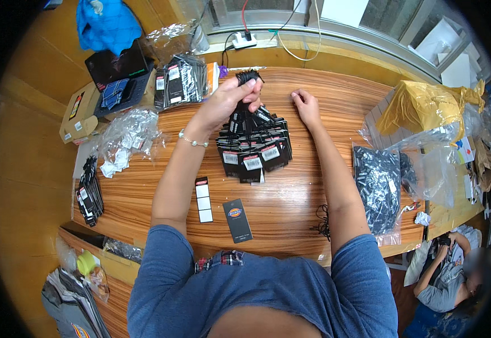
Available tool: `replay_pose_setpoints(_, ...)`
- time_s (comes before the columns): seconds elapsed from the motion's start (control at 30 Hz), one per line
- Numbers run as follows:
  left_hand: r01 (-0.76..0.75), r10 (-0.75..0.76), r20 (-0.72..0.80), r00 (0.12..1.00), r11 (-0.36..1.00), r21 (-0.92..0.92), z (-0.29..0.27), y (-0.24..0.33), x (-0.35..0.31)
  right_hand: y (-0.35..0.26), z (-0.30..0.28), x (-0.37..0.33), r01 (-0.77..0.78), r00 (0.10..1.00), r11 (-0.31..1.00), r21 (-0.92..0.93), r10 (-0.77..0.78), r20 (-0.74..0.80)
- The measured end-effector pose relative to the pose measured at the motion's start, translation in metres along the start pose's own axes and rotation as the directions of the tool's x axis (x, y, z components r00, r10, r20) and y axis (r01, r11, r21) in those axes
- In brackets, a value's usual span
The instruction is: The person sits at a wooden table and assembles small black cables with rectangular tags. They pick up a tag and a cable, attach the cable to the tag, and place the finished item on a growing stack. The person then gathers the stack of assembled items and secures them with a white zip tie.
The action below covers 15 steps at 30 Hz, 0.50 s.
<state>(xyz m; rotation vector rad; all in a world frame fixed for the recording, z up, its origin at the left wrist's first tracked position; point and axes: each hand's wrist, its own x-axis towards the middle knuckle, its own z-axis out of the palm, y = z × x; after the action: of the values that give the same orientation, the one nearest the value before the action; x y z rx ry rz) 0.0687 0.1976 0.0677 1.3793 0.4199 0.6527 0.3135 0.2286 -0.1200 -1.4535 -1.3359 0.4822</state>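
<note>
Worktop [290,211] middle: tag bundle [252,147], strings [248,75] in left hand [239,97]; right hand [307,108] right of bundle. Before bundle: label strip [204,200], card [238,225] right of strip. Far right: filled bag [376,188]. Far left: tag stack [90,194].

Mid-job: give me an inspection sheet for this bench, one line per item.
Surface: striped wooden table.
Job's things: bunched black tags with black cords; loose dark tag and label strip lying apart.
Clutter: crumpled clear bag at left, bag of small black pieces at right.
Hands: left hand closed on the cords; right hand holds nothing visible.
Cables: red cable at a white power strip; others nearby.
Surroundings: another person, lower right.
</note>
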Motion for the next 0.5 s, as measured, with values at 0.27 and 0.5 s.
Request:
replay_pose_setpoints(0.27,-0.25,0.286,-0.129,0.949,0.938,0.242,0.005,0.068,-0.044,-0.004,-0.001,0.0,-0.029,1.0,0.997,-0.068,0.028,-0.015)
replay_pose_setpoints(0.5,-0.257,0.362,-0.262,0.895,0.896,0.362,-0.003,0.106,-0.091,0.012,0.002,0.007,0.022,0.998,0.995,-0.096,-0.027,-0.051)
